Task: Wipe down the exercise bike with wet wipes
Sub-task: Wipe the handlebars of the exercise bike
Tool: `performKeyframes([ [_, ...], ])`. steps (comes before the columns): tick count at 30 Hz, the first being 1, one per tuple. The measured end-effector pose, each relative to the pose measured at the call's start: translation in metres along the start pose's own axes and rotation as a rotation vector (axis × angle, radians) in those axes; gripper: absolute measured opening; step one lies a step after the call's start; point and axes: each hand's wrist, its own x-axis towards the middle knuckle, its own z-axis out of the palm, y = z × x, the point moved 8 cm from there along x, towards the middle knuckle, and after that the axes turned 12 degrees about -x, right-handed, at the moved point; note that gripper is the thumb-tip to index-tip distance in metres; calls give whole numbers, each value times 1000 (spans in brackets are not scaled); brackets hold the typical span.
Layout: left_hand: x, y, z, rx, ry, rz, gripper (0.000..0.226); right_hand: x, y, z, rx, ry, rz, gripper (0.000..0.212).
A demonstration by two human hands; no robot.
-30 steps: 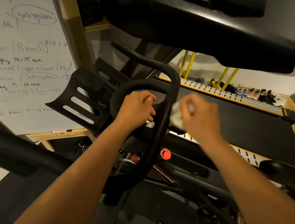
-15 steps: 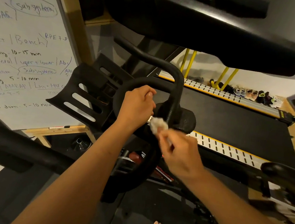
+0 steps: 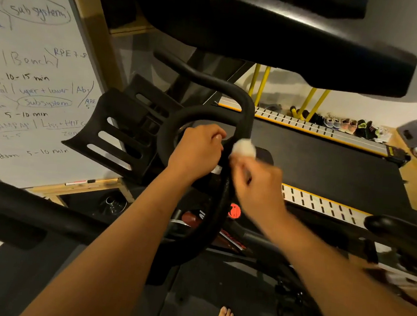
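Presently, right grip [image 3: 255, 184] pinches a balled wipe [image 3: 244, 148] against the handlebar [image 3: 246, 110]; left grip [image 3: 198, 149] curls round its loop. Likely risk: small wad slips free, skipping undersides

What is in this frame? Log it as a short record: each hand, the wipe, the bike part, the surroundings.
left hand: grips the inner loop of the handlebar, fingers curled round it
right hand: holds the wet wipe, motion-blurred
wet wipe: white, balled up, against the handlebar's right-side bar
surroundings: whiteboard at left, treadmill behind the bike, shoes in a row by the wall
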Motion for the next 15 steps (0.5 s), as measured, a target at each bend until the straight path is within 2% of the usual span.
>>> performKeyframes([
  [3, 0, 1, 4, 46, -43, 21, 26, -37, -28, -5, 91, -119, -211, 20],
  [4, 0, 2, 5, 82, -68, 35, 27, -27, -19, -12, 82, -111, -212, 22],
  [6, -2, 3, 8, 155, -122, 54, 30, 18, 22, -23, -24, -46, -24, 30],
  [8, -3, 4, 11, 214, -152, 69, 34, 49, 63, -9, -259, -187, 113, 27],
  [10, -5, 7, 10, 249, -136, 93, 36, 44, 70, 1, -413, -268, 134, 22],
  [11, -7, 9, 4, 250, -84, 125, 35, 33, 66, 2, -425, -259, 151, 20],
  [13, -14, 12, -21, 269, 125, 211, 36, 1, 45, -1, -322, -273, 117, 14],
  [15, -25, 3, -49, 252, 326, 189, 42, -28, 19, 7, -210, -435, -20, 12],
])
